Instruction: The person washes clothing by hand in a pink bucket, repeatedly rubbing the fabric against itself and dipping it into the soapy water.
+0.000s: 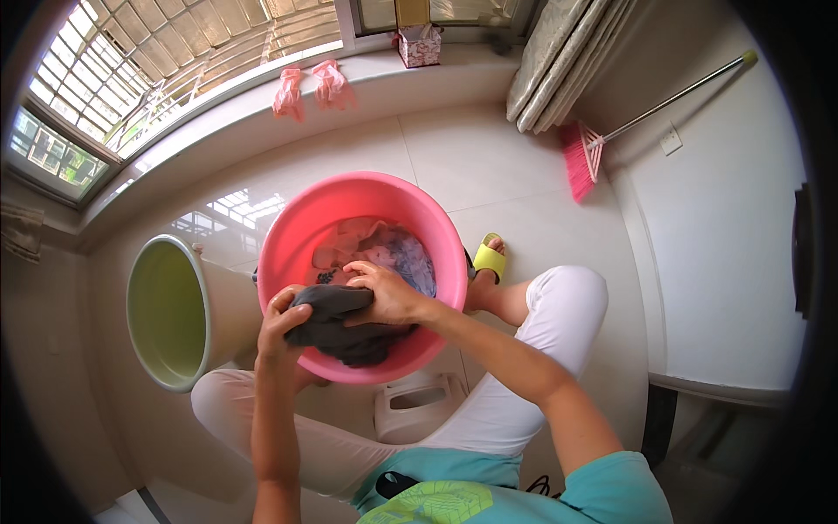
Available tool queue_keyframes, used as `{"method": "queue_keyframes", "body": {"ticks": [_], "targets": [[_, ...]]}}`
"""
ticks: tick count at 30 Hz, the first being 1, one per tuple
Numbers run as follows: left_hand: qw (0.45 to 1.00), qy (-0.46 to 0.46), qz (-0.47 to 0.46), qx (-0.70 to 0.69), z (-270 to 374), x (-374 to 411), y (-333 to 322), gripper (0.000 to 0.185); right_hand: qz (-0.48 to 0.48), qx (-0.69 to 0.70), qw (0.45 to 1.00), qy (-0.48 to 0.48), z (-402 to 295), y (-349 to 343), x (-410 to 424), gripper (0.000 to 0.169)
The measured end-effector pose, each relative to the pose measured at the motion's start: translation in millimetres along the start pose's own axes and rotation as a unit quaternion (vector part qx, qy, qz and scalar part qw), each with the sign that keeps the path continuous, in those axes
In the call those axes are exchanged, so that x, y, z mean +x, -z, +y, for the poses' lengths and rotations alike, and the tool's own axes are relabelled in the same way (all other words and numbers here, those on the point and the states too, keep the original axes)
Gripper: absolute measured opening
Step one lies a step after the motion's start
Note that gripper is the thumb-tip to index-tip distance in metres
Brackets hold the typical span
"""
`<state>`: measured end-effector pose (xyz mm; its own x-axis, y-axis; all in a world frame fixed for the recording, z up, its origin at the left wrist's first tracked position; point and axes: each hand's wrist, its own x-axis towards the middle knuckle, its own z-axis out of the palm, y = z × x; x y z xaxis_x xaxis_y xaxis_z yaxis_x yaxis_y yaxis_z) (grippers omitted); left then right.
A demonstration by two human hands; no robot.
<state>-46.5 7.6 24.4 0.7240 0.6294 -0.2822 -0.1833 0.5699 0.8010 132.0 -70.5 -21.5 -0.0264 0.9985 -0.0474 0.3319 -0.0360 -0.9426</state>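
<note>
Both my hands grip a dark grey cloth garment (330, 311) over the near left side of a pink plastic bucket (363, 183). My left hand (281, 324) holds its left end at the rim, fingers curled round it. On the garment's right end, my right hand (386, 295) has its thumb and fingers closed. A lower part of the garment hangs down inside the bucket. Beneath lie wet clothes (399, 252) in pale pink and bluish white; how deep they lie, I cannot tell.
A pale green bucket (167, 311) stands to the left, its mouth turned towards the camera. A white plastic stool (419, 409) sits between my legs. Pink rubber gloves (330, 82) and a tissue box (419, 47) rest on the windowsill. A pink broom (582, 160) leans at the right wall.
</note>
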Motion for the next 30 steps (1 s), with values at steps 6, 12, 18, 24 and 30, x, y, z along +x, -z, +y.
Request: {"method": "queue_keyframes", "body": {"ticks": [6,12,18,24,30], "targets": [[0.970,0.111,0.084,-0.200,-16.0,9.4,4.0,0.039,0.154,0.128,0.980,-0.007,-10.3,11.5,4.6,0.030],[0.960,0.117,0.068,-0.244,-48.9,30.3,32.6,0.031,0.120,-0.030,0.988,0.088,-56.3,-22.7,-1.8,0.037],[0.947,-0.042,0.021,-0.319,-78.3,31.3,5.4,0.032,0.186,-0.234,0.931,0.209,-53.9,-51.0,-0.2,0.027],[0.945,0.160,0.108,-0.263,-56.0,25.7,-18.2,0.027,0.220,-0.143,0.961,0.091,-31.0,-25.4,20.0,0.021],[0.992,-0.021,0.094,-0.082,-62.5,15.0,-5.5,0.025,0.155,-0.230,0.952,0.131,-55.6,-45.5,-0.1,0.022]]}}
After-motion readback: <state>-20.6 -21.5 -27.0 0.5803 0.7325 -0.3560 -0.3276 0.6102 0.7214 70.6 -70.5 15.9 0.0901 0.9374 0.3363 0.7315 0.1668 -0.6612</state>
